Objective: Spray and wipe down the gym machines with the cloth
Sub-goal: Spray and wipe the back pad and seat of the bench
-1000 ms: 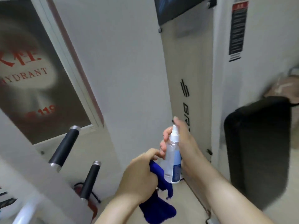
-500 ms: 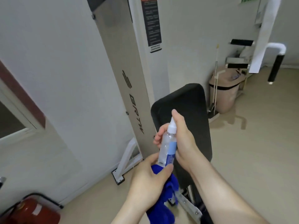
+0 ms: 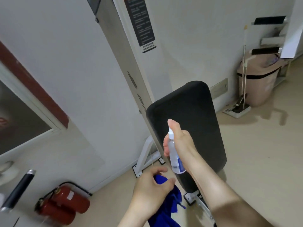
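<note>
Right behind the right hand sits the black back pad of the gym machine, just beside its pale upright column. That hand's fingers are wrapped round a small clear spray bottle with a blue label. It's held more or less upright, with the index fingertip parked on top of the white nozzle. Just below those fingers and a bit to the left, the left hand has its fingers curled round a bunched-up blue cloth, and most of it hangs down under the palm. Further left of the left fingers, down on the floor, two red fire extinguishers lie by the wall. Way off to the right of the bottle fingers there's a tan bin against the far wall.
</note>
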The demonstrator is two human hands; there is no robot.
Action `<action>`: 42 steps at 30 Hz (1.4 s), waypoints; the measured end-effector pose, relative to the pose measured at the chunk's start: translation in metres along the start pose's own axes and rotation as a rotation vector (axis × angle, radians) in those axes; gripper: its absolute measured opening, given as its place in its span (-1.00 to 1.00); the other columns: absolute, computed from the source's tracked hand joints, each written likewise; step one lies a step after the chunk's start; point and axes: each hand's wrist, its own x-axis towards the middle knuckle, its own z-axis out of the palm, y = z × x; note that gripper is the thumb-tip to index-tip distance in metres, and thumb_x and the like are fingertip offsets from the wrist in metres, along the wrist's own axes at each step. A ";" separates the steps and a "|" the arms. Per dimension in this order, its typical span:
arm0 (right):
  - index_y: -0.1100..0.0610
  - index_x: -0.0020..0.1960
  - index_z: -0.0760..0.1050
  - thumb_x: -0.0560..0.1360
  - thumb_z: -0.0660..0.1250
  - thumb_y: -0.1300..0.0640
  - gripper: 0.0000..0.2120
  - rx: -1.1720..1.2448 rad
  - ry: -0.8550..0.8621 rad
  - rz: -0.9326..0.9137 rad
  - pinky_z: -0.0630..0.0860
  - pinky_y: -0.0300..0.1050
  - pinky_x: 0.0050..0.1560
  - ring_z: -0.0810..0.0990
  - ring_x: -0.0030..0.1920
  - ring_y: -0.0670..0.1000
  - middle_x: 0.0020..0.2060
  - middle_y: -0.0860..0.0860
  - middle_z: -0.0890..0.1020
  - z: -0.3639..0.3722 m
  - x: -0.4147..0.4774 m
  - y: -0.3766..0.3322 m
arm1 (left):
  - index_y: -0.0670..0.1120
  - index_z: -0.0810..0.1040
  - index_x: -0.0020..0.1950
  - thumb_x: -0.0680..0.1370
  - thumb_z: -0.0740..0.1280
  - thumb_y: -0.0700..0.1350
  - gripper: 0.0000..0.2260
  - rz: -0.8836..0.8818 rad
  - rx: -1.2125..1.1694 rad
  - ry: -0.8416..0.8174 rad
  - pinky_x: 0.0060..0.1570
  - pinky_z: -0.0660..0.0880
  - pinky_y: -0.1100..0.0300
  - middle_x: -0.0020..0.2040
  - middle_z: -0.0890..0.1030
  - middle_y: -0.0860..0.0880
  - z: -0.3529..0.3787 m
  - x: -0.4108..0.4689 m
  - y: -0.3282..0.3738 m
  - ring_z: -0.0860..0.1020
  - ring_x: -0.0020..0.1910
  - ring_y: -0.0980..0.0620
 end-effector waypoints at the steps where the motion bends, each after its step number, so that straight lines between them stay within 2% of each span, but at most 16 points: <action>1: 0.15 -0.46 0.42 0.53 0.15 -0.30 -0.39 -0.020 0.010 0.004 0.50 -0.04 -0.16 0.49 -0.52 0.00 -0.55 0.07 0.49 -0.002 0.003 0.000 | 0.18 0.61 -0.05 0.37 0.46 0.13 -0.81 -0.020 -0.003 0.007 0.00 0.55 0.27 -0.11 0.64 0.17 -0.001 0.001 0.000 0.60 -0.12 0.25; 3: 0.17 -0.43 0.42 0.55 0.13 -0.27 -0.40 -0.055 0.046 -0.006 0.53 -0.02 -0.11 0.51 -0.49 0.02 -0.55 0.07 0.50 -0.012 0.009 -0.001 | 0.12 0.64 -0.13 0.39 0.48 0.09 -0.88 -0.050 -0.034 0.009 -0.14 0.54 0.35 -0.15 0.66 0.15 0.002 0.005 0.001 0.61 -0.19 0.24; 6: 0.21 -0.38 0.42 0.57 0.15 -0.17 -0.47 -0.057 0.161 -0.053 0.47 -0.14 -0.27 0.51 -0.45 0.02 -0.52 0.07 0.51 -0.028 0.014 -0.004 | 0.07 0.65 -0.12 0.39 0.52 -0.01 -0.89 -0.113 -0.114 -0.042 -0.18 0.57 0.29 -0.20 0.69 0.04 -0.001 0.010 0.004 0.66 -0.21 0.10; 9: 0.23 -0.34 0.44 0.58 0.11 -0.23 -0.42 0.001 0.259 -0.045 0.44 -0.14 -0.26 0.55 -0.44 0.02 -0.49 0.10 0.54 -0.049 0.022 -0.009 | 0.03 0.65 -0.02 0.32 0.51 -0.17 -0.73 -0.157 -0.211 -0.171 -0.07 0.60 0.05 -0.17 0.69 -0.15 -0.005 0.015 0.016 0.67 -0.16 -0.11; 12: 0.24 -0.34 0.45 0.56 0.10 -0.29 -0.37 0.009 0.318 -0.041 0.45 -0.12 -0.23 0.56 -0.43 0.05 -0.49 0.12 0.56 -0.072 0.031 -0.021 | -0.04 0.62 0.07 0.24 0.45 -0.25 -0.59 -0.155 -0.309 -0.251 -0.12 0.56 0.06 -0.22 0.66 -0.19 -0.008 0.021 0.025 0.63 -0.24 -0.11; 15: 0.23 -0.38 0.43 0.55 0.15 -0.21 -0.44 0.062 0.402 -0.094 0.48 -0.06 -0.18 0.54 -0.41 0.12 -0.54 0.09 0.53 -0.097 0.041 -0.037 | -0.09 0.66 0.00 0.38 0.48 -0.30 -0.77 -0.095 -0.401 -0.173 -0.08 0.58 0.05 -0.18 0.70 -0.18 0.004 0.025 0.049 0.66 -0.21 -0.12; 17: 0.24 -0.40 0.41 0.54 0.16 -0.13 -0.49 0.115 0.421 -0.130 0.46 -0.04 -0.16 0.52 -0.42 0.14 -0.55 0.10 0.50 -0.107 0.047 -0.046 | -0.04 0.70 -0.08 0.50 0.42 -0.23 -0.90 -0.021 -0.405 -0.109 -0.07 0.60 0.07 -0.17 0.71 -0.14 0.011 0.031 0.069 0.68 -0.16 -0.09; 21: 0.26 -0.40 0.45 0.47 0.16 -0.22 -0.43 0.146 0.380 -0.109 0.52 0.02 -0.09 0.53 -0.43 0.16 -0.57 0.14 0.51 -0.116 0.057 -0.053 | 0.02 0.70 -0.12 0.57 0.35 -0.11 -0.85 0.203 -0.332 0.024 -0.05 0.59 0.16 -0.16 0.71 0.06 0.021 0.059 0.108 0.67 -0.10 0.05; 25: 0.23 -0.38 0.40 0.46 0.18 -0.23 -0.47 0.143 0.379 -0.037 0.47 -0.05 -0.22 0.44 -0.45 0.12 -0.57 0.08 0.46 -0.123 0.059 -0.046 | 0.07 0.67 -0.13 0.59 0.31 -0.06 -0.84 0.324 -0.277 0.122 -0.16 0.48 0.30 -0.21 0.68 0.16 0.024 0.083 0.139 0.63 -0.17 0.19; 28: 0.20 -0.35 0.34 0.49 0.18 -0.12 -0.57 0.195 0.406 -0.034 0.42 -0.10 -0.28 0.38 -0.46 0.10 -0.52 0.06 0.42 -0.133 0.057 -0.037 | 0.10 0.66 -0.15 0.56 0.34 -0.05 -0.86 0.411 -0.242 0.181 -0.12 0.55 0.23 -0.21 0.68 0.19 0.014 0.097 0.152 0.63 -0.17 0.21; 30: 0.21 -0.34 0.37 0.49 0.19 -0.16 -0.55 0.223 0.425 0.012 0.48 -0.07 -0.26 0.41 -0.50 0.09 -0.52 0.07 0.45 -0.143 0.056 -0.028 | 0.11 0.66 -0.15 0.52 0.39 -0.06 -0.91 0.488 -0.227 0.274 -0.03 0.59 0.17 -0.18 0.67 0.17 0.003 0.105 0.157 0.63 -0.13 0.18; 34: 0.23 -0.36 0.43 0.46 0.18 -0.30 -0.41 0.084 0.381 0.136 0.52 -0.04 -0.16 0.52 -0.46 0.10 -0.54 0.09 0.50 -0.156 0.050 -0.008 | -0.02 0.60 0.06 0.45 0.44 -0.19 -0.79 0.778 0.095 0.596 -0.03 0.37 0.52 0.04 0.49 0.04 -0.015 0.119 0.151 0.48 -0.05 0.20; 35: 0.24 -0.37 0.43 0.47 0.16 -0.31 -0.39 0.029 0.345 0.155 0.49 -0.05 -0.18 0.54 -0.42 0.12 -0.54 0.10 0.51 -0.155 0.047 -0.002 | -0.07 0.57 0.07 0.44 0.45 -0.22 -0.77 0.846 0.225 0.624 -0.02 0.37 0.45 0.07 0.46 -0.02 -0.016 0.125 0.142 0.46 0.00 0.10; 38: 0.23 -0.40 0.44 0.49 0.15 -0.33 -0.36 -0.061 0.256 0.174 0.48 -0.07 -0.19 0.56 -0.40 0.12 -0.53 0.12 0.52 -0.141 0.042 0.009 | -0.12 0.60 0.04 0.42 0.46 -0.24 -0.79 0.964 0.706 0.637 -0.02 0.45 0.00 0.09 0.50 -0.17 -0.015 0.145 0.098 0.40 0.08 -0.21; 40: 0.24 -0.39 0.47 0.48 0.16 -0.34 -0.35 -0.089 0.212 0.162 0.50 -0.06 -0.17 0.57 -0.43 0.10 -0.52 0.13 0.54 -0.127 0.039 0.016 | -0.11 0.62 0.02 0.41 0.41 -0.22 -0.80 0.996 0.878 0.583 -0.04 0.44 -0.07 0.08 0.53 -0.18 -0.009 0.151 0.057 0.40 0.05 -0.22; 42: 0.26 -0.35 0.49 0.48 0.17 -0.33 -0.35 -0.119 0.168 0.143 0.50 -0.07 -0.18 0.57 -0.46 0.09 -0.52 0.13 0.55 -0.114 0.036 0.022 | -0.09 0.63 -0.02 0.40 0.34 -0.18 -0.82 1.037 0.996 0.373 -0.17 0.47 0.02 0.01 0.54 -0.14 0.003 0.145 0.006 0.42 -0.04 -0.17</action>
